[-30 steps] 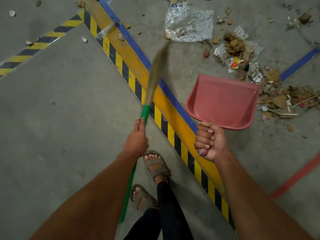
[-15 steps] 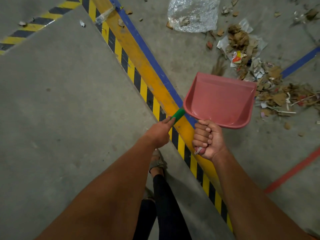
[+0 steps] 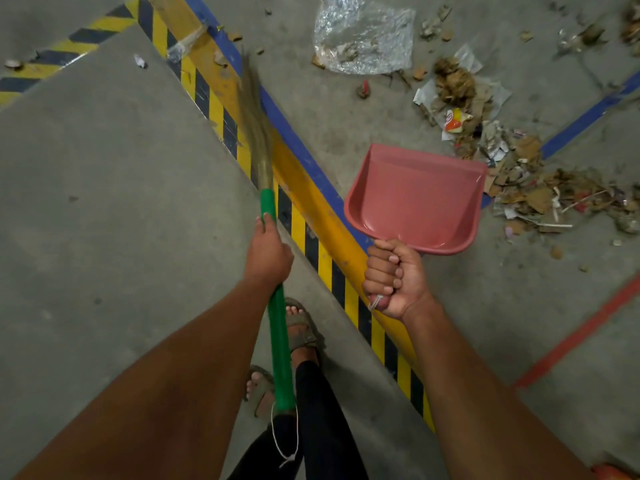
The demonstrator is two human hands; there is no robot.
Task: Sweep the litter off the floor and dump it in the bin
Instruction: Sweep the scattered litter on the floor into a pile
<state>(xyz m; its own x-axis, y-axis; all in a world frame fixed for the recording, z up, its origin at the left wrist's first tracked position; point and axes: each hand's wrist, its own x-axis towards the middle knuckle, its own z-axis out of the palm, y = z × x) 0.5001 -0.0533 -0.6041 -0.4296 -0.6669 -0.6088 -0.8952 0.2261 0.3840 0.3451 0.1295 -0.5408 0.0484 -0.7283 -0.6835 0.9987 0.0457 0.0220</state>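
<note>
One broom (image 3: 268,216). One dustpan (image 3: 415,199). One plastic sheet (image 3: 363,36). One litter heap (image 3: 519,174), its scraps too many to count. Two hands: left hand (image 3: 266,251), right hand (image 3: 394,278). Two sandals (image 3: 301,323).

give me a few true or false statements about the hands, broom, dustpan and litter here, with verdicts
1. The left hand grips the broom by its green handle. True.
2. The dustpan already holds a heap of litter. False: its pan looks bare, and the litter pile lies on the floor beside it.
3. The right hand is curled round the dustpan's handle. True.
4. The broom's bristles are buried in the litter pile. False: they point over the yellow and black striped floor tape, apart from the pile.
5. A crumpled clear plastic sheet lies on the floor beyond the dustpan. True.
</note>
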